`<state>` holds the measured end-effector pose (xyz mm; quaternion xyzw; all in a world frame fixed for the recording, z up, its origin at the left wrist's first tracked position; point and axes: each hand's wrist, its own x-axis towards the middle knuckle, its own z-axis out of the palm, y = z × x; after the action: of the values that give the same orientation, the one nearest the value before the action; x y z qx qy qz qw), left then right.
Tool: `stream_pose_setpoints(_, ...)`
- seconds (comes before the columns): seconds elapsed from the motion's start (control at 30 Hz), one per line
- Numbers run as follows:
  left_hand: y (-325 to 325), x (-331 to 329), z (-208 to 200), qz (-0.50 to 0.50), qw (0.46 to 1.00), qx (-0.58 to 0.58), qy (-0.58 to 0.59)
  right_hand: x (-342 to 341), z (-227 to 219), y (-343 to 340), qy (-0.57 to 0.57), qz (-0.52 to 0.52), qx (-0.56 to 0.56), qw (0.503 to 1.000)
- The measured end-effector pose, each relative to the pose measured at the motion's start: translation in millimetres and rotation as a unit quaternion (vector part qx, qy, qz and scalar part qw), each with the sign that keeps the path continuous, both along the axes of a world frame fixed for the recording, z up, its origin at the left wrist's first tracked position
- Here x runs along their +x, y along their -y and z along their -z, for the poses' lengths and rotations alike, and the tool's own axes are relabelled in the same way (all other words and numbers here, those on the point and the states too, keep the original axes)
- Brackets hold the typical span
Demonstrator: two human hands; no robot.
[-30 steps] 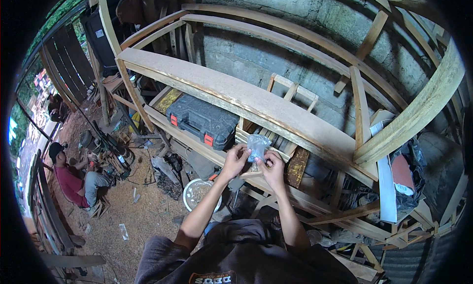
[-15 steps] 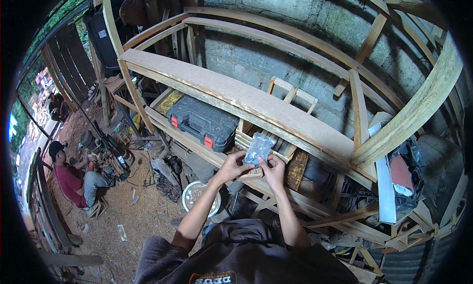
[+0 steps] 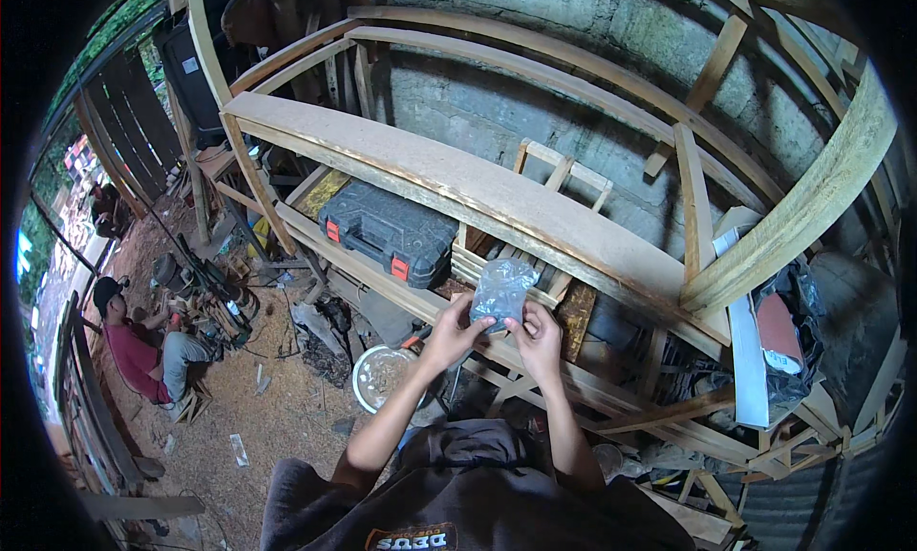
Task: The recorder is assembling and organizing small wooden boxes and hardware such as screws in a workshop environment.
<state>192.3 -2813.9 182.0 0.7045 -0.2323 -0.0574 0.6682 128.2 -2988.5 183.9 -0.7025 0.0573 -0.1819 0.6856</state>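
A small clear plastic bag point(image 3: 503, 286) is held up in front of me between both hands, with something dark grey in its lower part that I cannot make out. My left hand point(image 3: 455, 333) pinches its lower left side, thumb on the near face. On the lower right side my right hand point(image 3: 535, 339) grips it the same way. Behind the bag is the lower rail of a wooden shelf frame point(image 3: 382, 282). A black tool case point(image 3: 390, 234) with red latches lies on that lower level, left of the bag.
A dusty upper shelf board point(image 3: 430, 174) runs across beyond my hands. Below my left forearm stands a white bucket point(image 3: 382, 379). At right, a white carton point(image 3: 748, 370) sits beside a red roll point(image 3: 778, 331). Another person point(image 3: 143, 346) sits on the ground at far left.
The bag looks wider and puffier than before, its plastic spread out more. Both hands have shifted slightly, the right one a little to the right; the view has moved a little.
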Motion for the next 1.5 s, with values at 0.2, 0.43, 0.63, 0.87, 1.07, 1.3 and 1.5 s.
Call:
stream_pose_setpoints(0.2,40.1,-35.2,-2.5,0.015,0.994,0.092,0.052,-40.0,14.5,19.2,0.03,0.141,-0.097,0.985)
stream_pose_setpoints(0.43,73.5,-47.1,39.3,0.073,0.991,0.038,0.11,-71.8,48.9,38.2,0.002,0.22,-0.219,0.951)
stream_pose_setpoints(0.63,64.6,-55.3,4.5,0.063,0.969,0.077,0.226,-84.1,52.4,36.3,0.043,0.237,-0.336,0.911)
stream_pose_setpoints(0.87,90.6,-72.9,-13.3,-0.038,0.991,0.096,0.086,-95.2,49.5,33.7,-0.014,0.186,-0.324,0.927)
stream_pose_setpoints(1.07,92.5,-67.8,6.1,-0.054,0.998,0.018,0.036,-103.0,40.6,33.7,-0.005,0.16,-0.285,0.945)
stream_pose_setpoints(1.3,97.0,-66.3,-2.1,-0.069,0.994,0.082,0.017,-101.5,42.1,35.1,-0.002,0.16,-0.307,0.938)
stream_pose_setpoints(1.5,85.7,-53.4,26.5,-0.018,0.998,-0.001,-0.063,-103.6,32.2,44.2,-0.021,0.12,-0.231,0.965)
